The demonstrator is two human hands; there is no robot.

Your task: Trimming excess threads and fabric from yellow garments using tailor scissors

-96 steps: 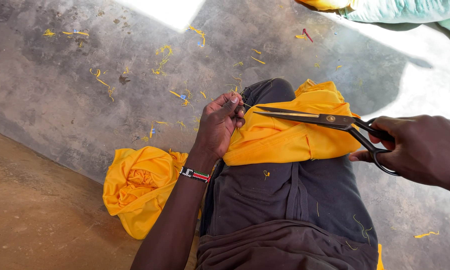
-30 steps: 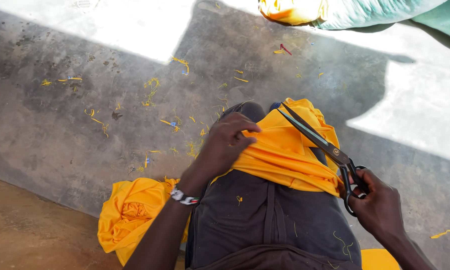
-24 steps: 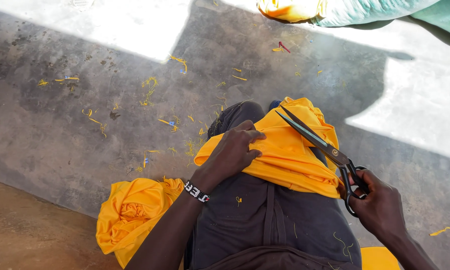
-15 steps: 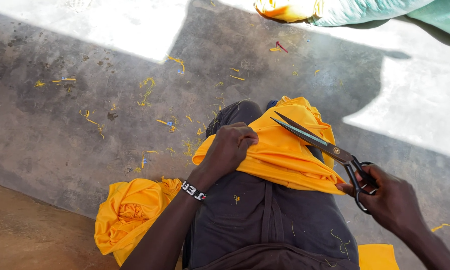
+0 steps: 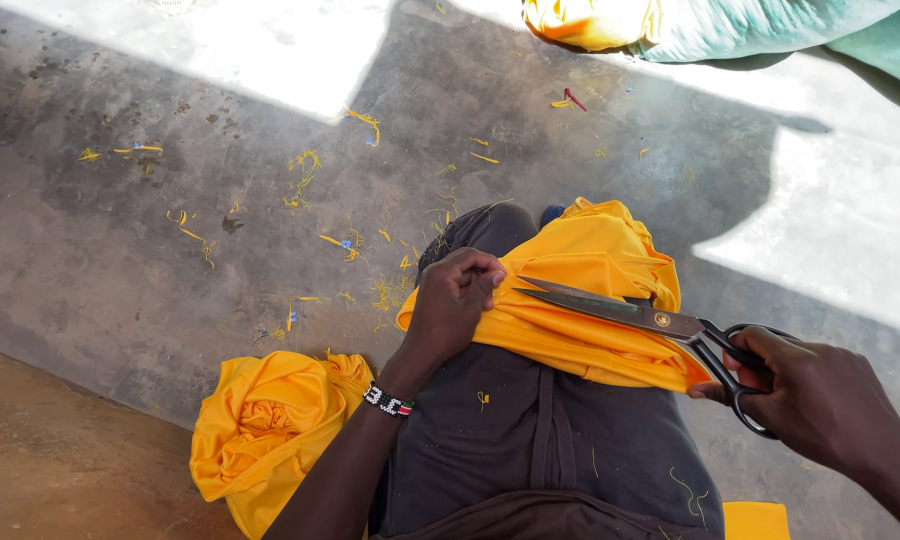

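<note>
I sit with the yellow cloth [image 5: 580, 300] draped over my knee, on my dark trousers [image 5: 530, 450]. My left hand [image 5: 450, 310] is pinched shut on its near edge, holding it taut. My right hand [image 5: 820, 400] is closed through the handles of the black scissors [image 5: 650, 320], whose blades lie almost together on the cloth. Yellow thread scraps [image 5: 300, 180] litter the concrete floor [image 5: 120, 260], so I judge much trimming done; another yellow bundle [image 5: 260, 430] lies beside my leg.

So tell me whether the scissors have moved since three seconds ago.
Yes. The black-handled steel scissors dropped from the folded yellow cloth's top edge to across its middle.
</note>
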